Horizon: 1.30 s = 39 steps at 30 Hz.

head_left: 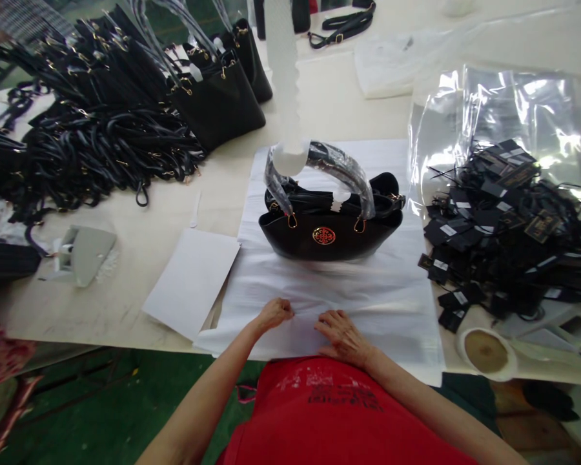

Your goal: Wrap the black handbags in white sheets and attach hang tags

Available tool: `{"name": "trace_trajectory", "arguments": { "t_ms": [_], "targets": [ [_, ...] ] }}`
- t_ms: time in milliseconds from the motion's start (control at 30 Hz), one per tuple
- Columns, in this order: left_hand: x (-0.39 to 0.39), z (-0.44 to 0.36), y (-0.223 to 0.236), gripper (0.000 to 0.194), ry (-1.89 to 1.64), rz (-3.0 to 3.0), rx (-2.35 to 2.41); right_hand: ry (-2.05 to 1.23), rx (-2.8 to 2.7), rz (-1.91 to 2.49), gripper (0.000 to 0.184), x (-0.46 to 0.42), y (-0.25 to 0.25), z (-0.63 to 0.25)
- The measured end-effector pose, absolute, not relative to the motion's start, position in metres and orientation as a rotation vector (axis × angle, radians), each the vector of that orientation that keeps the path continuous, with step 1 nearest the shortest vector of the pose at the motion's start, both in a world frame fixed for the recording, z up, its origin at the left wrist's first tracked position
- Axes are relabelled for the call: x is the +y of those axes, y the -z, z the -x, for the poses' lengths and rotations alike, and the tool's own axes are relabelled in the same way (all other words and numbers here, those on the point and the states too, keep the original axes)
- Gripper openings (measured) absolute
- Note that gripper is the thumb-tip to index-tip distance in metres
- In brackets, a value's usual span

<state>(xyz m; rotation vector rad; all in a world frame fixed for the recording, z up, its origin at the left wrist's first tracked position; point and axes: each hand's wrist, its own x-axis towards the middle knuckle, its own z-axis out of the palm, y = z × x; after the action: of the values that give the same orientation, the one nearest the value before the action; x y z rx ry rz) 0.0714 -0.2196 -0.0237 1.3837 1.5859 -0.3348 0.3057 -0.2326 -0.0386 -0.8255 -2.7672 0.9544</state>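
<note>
A black handbag [329,236] with a gold-and-red emblem stands upright on a stack of white tissue sheets [382,303]; its handles are wrapped in clear plastic. My left hand [275,313] rests at the near edge of the sheets with its fingers curled, pinching the top sheet. My right hand [343,336] lies flat on the sheets just beside it, fingers stretched towards the left hand.
A heap of black straps and handbags [106,110] fills the back left. Black hang tags [508,232] pile up on the right over clear plastic bags [513,110]. A loose white sheet [191,281], a grey tool [82,255] and a tape roll [487,352] lie nearby.
</note>
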Motion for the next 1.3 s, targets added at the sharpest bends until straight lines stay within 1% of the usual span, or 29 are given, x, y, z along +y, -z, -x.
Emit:
{"name": "trace_trajectory", "arguments": {
  "t_ms": [67, 200, 300, 400, 467, 667, 800, 867, 900, 967, 1100, 1200, 1300],
  "targets": [
    [-0.217, -0.071, 0.022, 0.024, 0.341, -1.36, 1.59, -0.987, -2.807, 0.779, 0.046, -0.23, 0.036, -0.303],
    [-0.213, -0.071, 0.022, 0.026, 0.358, -1.325, 1.607, -1.091, -2.822, 0.611, 0.032, -0.228, 0.032, -0.297],
    [-0.211, -0.072, 0.021, 0.026, 0.38, -1.312, 1.61, -1.222, -2.844, 0.563, 0.031, -0.226, 0.027, -0.291],
    [-0.209, -0.072, 0.02, 0.026, 0.39, -1.31, 1.604, -1.338, -2.954, 0.513, 0.023, -0.224, 0.018, -0.283],
    [-0.208, -0.072, 0.019, 0.026, 0.392, -1.312, 1.601, -1.401, -3.036, 0.497, 0.02, -0.222, 0.011, -0.276],
    [-0.209, -0.071, 0.02, 0.028, 0.395, -1.321, 1.592, -1.642, -2.983, 0.729, 0.027, -0.221, 0.0, -0.263],
    [-0.208, -0.071, 0.019, 0.027, 0.399, -1.334, 1.59, -1.62, -2.931, 0.704, 0.023, -0.225, 0.001, -0.256],
    [-0.208, -0.071, 0.019, 0.026, 0.399, -1.343, 1.587, -1.579, -2.922, 0.71, 0.017, -0.228, 0.001, -0.252],
    [-0.209, -0.071, 0.019, 0.026, 0.397, -1.348, 1.586, -1.568, -2.921, 0.733, 0.017, -0.23, 0.001, -0.25],
    [-0.209, -0.071, 0.02, 0.027, 0.385, -1.361, 1.584, -1.574, -2.89, 0.819, 0.021, -0.231, 0.002, -0.247],
    [-0.209, -0.07, 0.021, 0.026, 0.331, -1.408, 1.582, -1.663, -2.736, 1.027, 0.013, -0.23, 0.006, -0.246],
    [-0.209, -0.067, 0.011, 0.02, 0.244, -1.488, 1.586, -1.769, -2.579, 1.167, 0.008, -0.227, 0.01, -0.247],
    [-0.218, -0.066, -0.018, 0.018, 0.104, -1.602, 1.653, -1.901, -2.366, 1.252, 0.01, -0.225, 0.015, -0.248]
  ]
}}
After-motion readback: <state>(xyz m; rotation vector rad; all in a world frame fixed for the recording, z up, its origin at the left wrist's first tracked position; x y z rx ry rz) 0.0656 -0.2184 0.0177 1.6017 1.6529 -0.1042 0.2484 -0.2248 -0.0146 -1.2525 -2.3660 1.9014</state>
